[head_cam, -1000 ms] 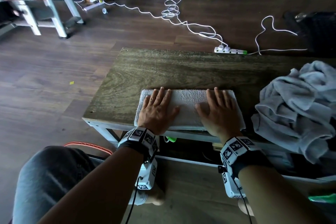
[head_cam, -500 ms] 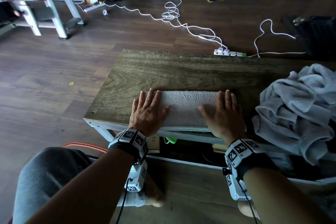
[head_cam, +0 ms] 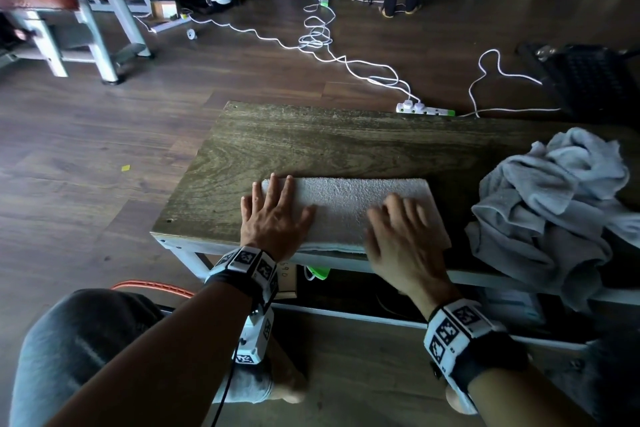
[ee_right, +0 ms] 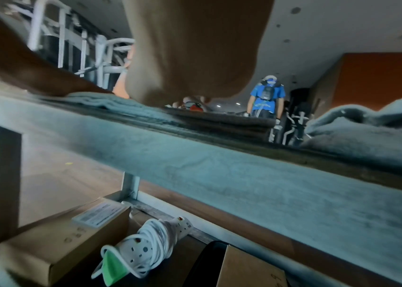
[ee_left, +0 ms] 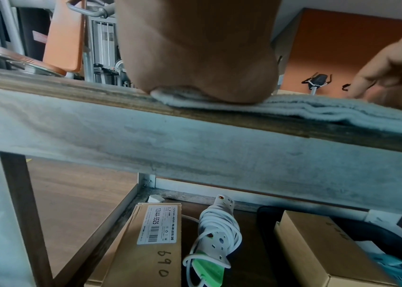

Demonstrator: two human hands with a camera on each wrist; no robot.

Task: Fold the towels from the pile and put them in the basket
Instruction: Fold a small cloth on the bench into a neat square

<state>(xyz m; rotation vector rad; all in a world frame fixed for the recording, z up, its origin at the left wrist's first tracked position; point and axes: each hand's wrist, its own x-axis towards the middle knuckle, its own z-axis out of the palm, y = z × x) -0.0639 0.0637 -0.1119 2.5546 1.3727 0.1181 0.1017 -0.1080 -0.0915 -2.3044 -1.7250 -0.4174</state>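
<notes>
My left hand (head_cam: 273,218) lies flat, pinning the folded towel (head_cam: 346,208) at the surface's (head_cam: 311,146) near edge; right hand (head_cam: 401,236), fingers straight, smooths it. Towel pile (head_cam: 554,204) waits right.

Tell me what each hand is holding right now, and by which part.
Nothing is gripped. The left hand lies flat on the left end of the folded towel; the right hand, blurred, rests open over its right part.
</notes>
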